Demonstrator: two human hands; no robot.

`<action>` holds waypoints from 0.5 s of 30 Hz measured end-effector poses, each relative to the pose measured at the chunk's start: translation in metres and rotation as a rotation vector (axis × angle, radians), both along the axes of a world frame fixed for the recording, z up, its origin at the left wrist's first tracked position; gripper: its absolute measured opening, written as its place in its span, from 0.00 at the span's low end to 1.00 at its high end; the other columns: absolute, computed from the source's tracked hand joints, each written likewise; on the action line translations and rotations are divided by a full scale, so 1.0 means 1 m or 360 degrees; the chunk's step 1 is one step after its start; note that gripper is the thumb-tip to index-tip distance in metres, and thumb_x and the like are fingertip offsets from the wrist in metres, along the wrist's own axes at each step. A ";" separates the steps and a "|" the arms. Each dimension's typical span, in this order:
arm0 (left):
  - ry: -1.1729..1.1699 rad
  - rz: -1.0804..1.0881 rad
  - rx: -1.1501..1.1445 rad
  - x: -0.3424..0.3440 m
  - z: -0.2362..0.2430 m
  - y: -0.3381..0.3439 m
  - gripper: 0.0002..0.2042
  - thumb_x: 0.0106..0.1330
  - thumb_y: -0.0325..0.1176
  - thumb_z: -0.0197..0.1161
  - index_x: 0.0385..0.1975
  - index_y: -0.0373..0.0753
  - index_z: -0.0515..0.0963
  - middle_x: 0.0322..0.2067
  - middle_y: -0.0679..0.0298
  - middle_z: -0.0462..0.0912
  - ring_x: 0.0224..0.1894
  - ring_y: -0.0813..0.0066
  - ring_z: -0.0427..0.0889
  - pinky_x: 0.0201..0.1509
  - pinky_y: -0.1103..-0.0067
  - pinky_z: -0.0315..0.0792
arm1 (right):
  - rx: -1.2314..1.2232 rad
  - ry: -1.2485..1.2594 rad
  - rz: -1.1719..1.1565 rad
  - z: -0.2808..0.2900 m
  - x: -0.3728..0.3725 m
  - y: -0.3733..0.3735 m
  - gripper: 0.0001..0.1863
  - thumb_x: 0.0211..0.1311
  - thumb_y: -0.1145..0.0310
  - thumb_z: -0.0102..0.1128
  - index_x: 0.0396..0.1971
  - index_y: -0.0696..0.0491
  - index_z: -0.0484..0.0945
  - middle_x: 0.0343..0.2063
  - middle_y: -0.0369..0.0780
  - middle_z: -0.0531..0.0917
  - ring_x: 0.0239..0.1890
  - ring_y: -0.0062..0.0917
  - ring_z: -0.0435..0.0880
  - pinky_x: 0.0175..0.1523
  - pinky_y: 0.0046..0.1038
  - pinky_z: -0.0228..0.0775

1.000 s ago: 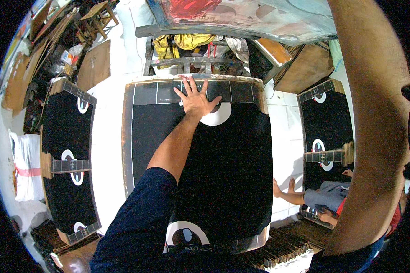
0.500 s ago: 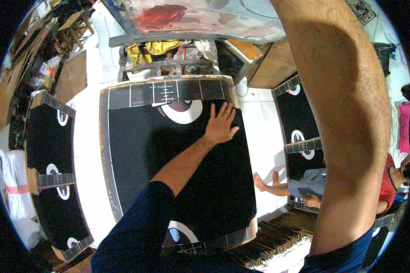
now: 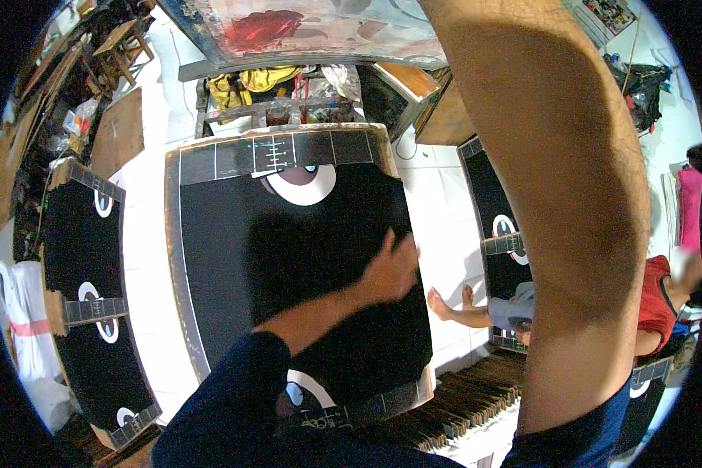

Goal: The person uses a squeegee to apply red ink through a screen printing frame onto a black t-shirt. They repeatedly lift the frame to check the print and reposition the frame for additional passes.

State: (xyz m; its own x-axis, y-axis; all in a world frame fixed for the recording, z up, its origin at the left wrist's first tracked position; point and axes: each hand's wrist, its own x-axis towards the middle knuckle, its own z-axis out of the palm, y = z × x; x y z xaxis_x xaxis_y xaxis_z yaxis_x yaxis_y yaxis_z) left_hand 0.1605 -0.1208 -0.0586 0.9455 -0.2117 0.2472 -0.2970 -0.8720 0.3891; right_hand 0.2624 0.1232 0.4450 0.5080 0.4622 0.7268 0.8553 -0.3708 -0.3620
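A black sheet (image 3: 288,257) lies flat on a large board (image 3: 203,160) with a ruled, dark border. On the sheet are printed eye-like motifs, one white-and-brown eye (image 3: 304,186) near the far edge and another (image 3: 308,390) at the near edge. My left hand (image 3: 394,269) is over the right part of the sheet; motion smears its fingers, and whether it touches the sheet cannot be made out. My right forearm (image 3: 554,195) rises steeply on the right side, and its hand is beyond the top of the picture.
A paint-stained frame (image 3: 320,39) stands across the far side, above crumpled cloths (image 3: 265,82). Similar printed boards lie left (image 3: 82,234) and right (image 3: 487,203). Another person in a red top (image 3: 654,304) sits at right, feet on the floor. Stacked thin panels (image 3: 452,413) lie nearby.
My left hand has gone from spread flat near the sheet's far right corner to nearer me and slightly right. My right forearm has shifted leftward in view, as the whole view has shifted slightly.
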 end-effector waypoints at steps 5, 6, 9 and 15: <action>0.0190 -0.0425 -0.0044 -0.092 -0.022 -0.092 0.32 0.75 0.52 0.56 0.71 0.35 0.68 0.73 0.53 0.64 0.79 0.57 0.53 0.81 0.44 0.41 | 0.0001 0.0031 -0.0004 -0.006 -0.007 -0.007 0.24 0.63 0.56 0.59 0.50 0.58 0.85 0.55 0.53 0.85 0.60 0.45 0.84 0.64 0.41 0.75; 0.0038 -0.0345 -0.0006 -0.096 -0.030 -0.098 0.32 0.74 0.53 0.57 0.70 0.36 0.69 0.73 0.54 0.65 0.79 0.57 0.53 0.80 0.43 0.41 | -0.0033 0.0003 0.0007 -0.006 -0.009 -0.009 0.24 0.63 0.56 0.58 0.50 0.58 0.86 0.54 0.53 0.85 0.59 0.45 0.84 0.63 0.41 0.76; -0.0085 -0.0332 -0.0004 -0.097 -0.045 -0.099 0.30 0.73 0.53 0.58 0.68 0.39 0.71 0.72 0.59 0.68 0.79 0.59 0.56 0.80 0.40 0.41 | -0.0049 0.0111 -0.0036 -0.011 -0.017 -0.018 0.24 0.64 0.55 0.59 0.50 0.58 0.86 0.53 0.54 0.85 0.58 0.46 0.85 0.62 0.42 0.76; -0.0064 -0.0403 0.0050 -0.094 -0.044 -0.097 0.23 0.75 0.47 0.56 0.65 0.44 0.76 0.69 0.65 0.73 0.77 0.66 0.60 0.80 0.38 0.38 | -0.0041 0.0141 -0.0168 -0.027 -0.039 -0.037 0.25 0.62 0.53 0.61 0.51 0.57 0.84 0.52 0.54 0.86 0.57 0.47 0.85 0.62 0.43 0.75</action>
